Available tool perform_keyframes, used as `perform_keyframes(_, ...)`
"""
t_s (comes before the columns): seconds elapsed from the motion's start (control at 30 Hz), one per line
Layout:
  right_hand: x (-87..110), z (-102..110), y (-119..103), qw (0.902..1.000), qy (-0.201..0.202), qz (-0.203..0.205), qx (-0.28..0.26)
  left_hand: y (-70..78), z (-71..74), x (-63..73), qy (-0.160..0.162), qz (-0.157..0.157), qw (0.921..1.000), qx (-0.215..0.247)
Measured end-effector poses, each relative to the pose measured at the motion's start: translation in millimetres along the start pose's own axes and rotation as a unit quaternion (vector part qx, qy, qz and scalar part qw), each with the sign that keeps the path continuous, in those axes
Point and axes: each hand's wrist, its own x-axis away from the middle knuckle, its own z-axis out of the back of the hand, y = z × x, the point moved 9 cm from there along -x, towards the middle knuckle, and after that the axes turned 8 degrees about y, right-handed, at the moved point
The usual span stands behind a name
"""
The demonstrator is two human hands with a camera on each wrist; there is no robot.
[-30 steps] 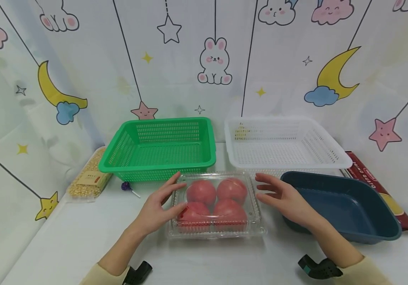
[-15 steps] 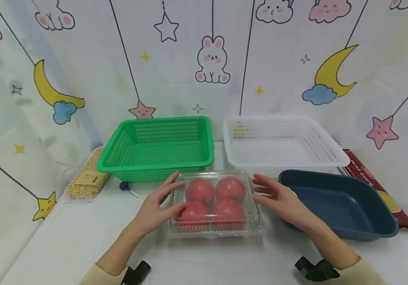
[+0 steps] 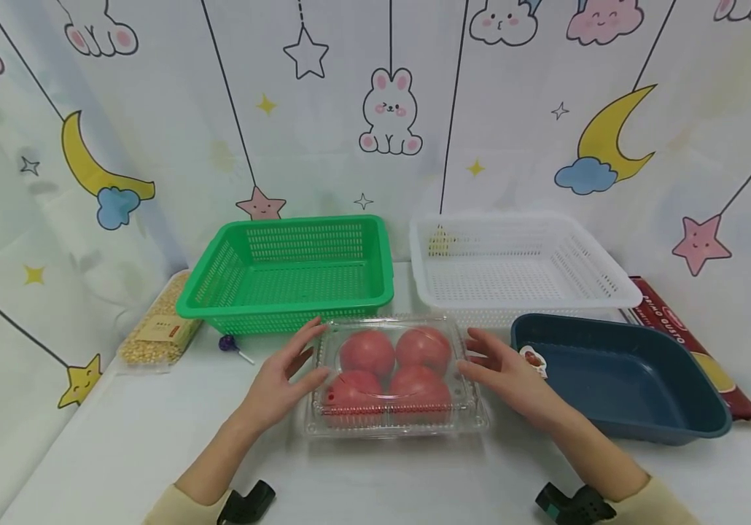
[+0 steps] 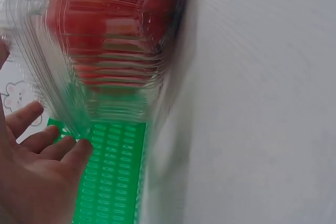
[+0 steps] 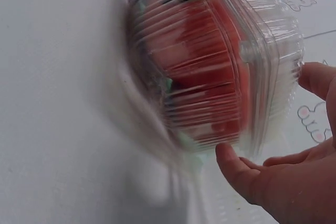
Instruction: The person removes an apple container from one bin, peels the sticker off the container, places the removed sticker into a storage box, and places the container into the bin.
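Plainly, the clear box (image 3: 395, 429) lies between left hand (image 3: 277, 385) and right hand (image 3: 515, 379), fingers loosely spread (whether touching, hard to tell).

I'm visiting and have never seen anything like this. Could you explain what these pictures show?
There is no machine here, just a person's bare left hand and right hand. The wide picture comes from a camera on the head, looking down; the smaller two come from a camera on each wrist. Between the hands, on a white table, is a clear plastic box with four round red fruits, probably tomatoes. Behind it stand a green basket and a white basket. To the right are a dark blue tub and a red packet; to the left, a purple lollipop and a bag of yellow kernels. Neither hand seems to grip anything; whether they touch the box is hard to tell.
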Motion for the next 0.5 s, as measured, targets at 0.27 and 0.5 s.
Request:
perform_keyframes(0.27,-0.4,-11.0,10.2,0.9982,-0.014,-0.039,-0.043,-13.1,5.9,3.1,-0.007,0.033,0.9985,0.042)
perform_keyframes(0.5,0.1,-14.9,15.7,0.9951,-0.016,-0.059,-0.078,-27.6,7.7,6.0,-0.036,0.074,0.9942,0.069)
